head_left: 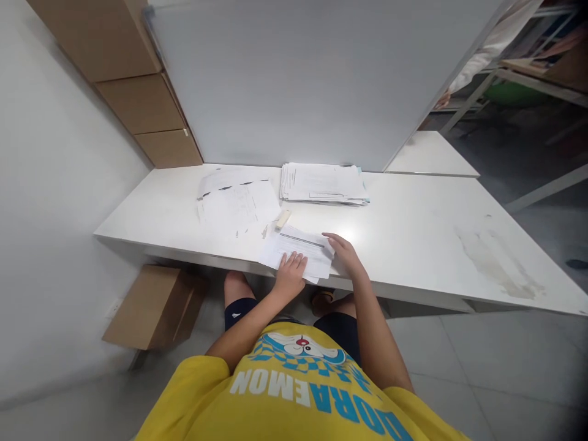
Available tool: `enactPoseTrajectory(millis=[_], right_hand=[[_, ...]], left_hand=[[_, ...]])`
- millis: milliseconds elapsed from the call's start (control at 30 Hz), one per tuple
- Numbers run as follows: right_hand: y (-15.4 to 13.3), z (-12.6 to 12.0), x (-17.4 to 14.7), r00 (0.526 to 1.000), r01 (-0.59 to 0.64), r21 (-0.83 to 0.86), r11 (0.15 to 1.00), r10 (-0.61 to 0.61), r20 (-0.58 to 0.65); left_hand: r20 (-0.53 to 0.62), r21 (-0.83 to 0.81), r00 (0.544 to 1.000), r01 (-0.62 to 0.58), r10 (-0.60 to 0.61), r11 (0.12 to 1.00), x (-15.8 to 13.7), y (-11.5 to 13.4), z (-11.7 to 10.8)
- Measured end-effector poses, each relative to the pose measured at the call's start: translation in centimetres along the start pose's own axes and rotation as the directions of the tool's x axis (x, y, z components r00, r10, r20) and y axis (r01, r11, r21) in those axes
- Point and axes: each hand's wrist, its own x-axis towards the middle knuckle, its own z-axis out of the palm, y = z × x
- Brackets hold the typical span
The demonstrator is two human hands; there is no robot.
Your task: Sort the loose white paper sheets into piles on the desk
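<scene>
Printed sheets of paper (301, 245) lie at the desk's near edge, their lower corner jutting slightly over it. My left hand (292, 274) rests on them with the fingers stretched out over the print. At their right edge, my right hand (345, 252) has its fingers curled around the paper, which lifts a little there; the exact grip is partly hidden. A small cream-coloured block (283, 219) sits just beyond the top of these sheets. Farther left, other loose printed papers (239, 211) are spread out. A thick stack of papers (326, 182) lies behind, towards the back.
The white desk (413, 233) backs onto a large grey-white panel (294, 79). Cardboard boxes (142, 101) are stacked at the back left, and another cardboard box (149, 306) is under the left end. A dried smear (498, 263) marks the desk's right part.
</scene>
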Motion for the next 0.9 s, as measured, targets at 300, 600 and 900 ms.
enactPoseTrajectory(millis=[300, 600, 900], right_hand=[[0.4, 0.3, -6.4, 0.970, -0.240, 0.214, 0.947, 0.241, 0.026], [0.2, 5.3, -11.0, 0.926, -0.376, 0.347, 0.859, 0.329, 0.187], [1.2, 5.3, -10.2, 0.936, -0.344, 0.482, 0.806, 0.336, 0.106]], left_hand=[[0.036, 0.092, 0.999, 0.003, -0.007, 0.996, -0.1, 1.0, -0.1], [0.051, 0.150, 0.997, 0.045, -0.053, 0.988, 0.2, 2.1, 0.1], [0.032, 0.135, 0.999, 0.018, -0.022, 0.991, -0.3, 1.7, -0.3]])
